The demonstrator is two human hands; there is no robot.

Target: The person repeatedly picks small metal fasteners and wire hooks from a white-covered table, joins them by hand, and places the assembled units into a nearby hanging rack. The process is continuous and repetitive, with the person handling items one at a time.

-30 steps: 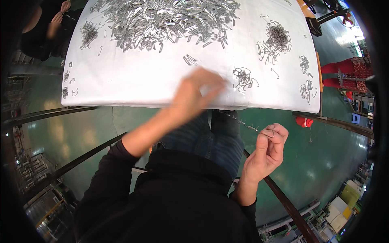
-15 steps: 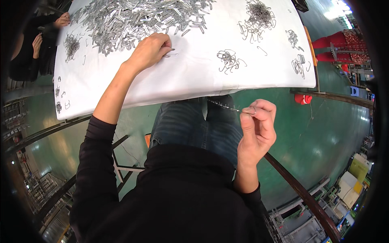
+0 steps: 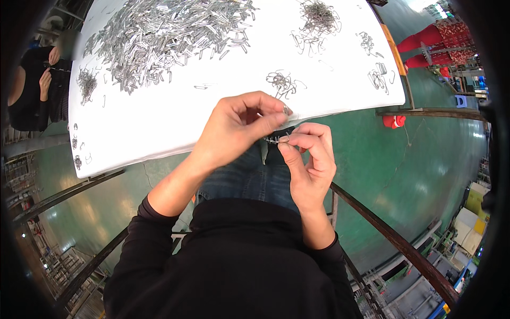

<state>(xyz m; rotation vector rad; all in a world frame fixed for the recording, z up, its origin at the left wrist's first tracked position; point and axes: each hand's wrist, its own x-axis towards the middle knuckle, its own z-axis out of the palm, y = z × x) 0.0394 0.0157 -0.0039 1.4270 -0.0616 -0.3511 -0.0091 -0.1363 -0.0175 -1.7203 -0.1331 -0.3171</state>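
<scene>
Over the near edge of the white-covered table (image 3: 143,127), my left hand (image 3: 239,125) is closed in a pinch, with a small shiny metal clip (image 3: 287,110) at its fingertips. Just to the right and lower, my right hand (image 3: 312,162) pinches a thin dark metal chain (image 3: 272,140) that trails leftward above my lap. The fingertips of both hands are close together but apart. A large heap of small silvery metal clips (image 3: 175,40) covers the far left of the table. A couple of loose clips (image 3: 202,86) lie between that heap and my left hand.
Bent wire hooks lie in a dense pile (image 3: 320,18) and a smaller cluster (image 3: 281,84); more wire pieces (image 3: 379,78) sit near the right edge. A co-worker's hands (image 3: 46,82) are beyond the left edge. A person in red trousers (image 3: 425,45) stands at right.
My left hand has left the table near the clip heap and come toward me and rightward, bringing a clip. My right hand has shifted left, still pinching the chain.
</scene>
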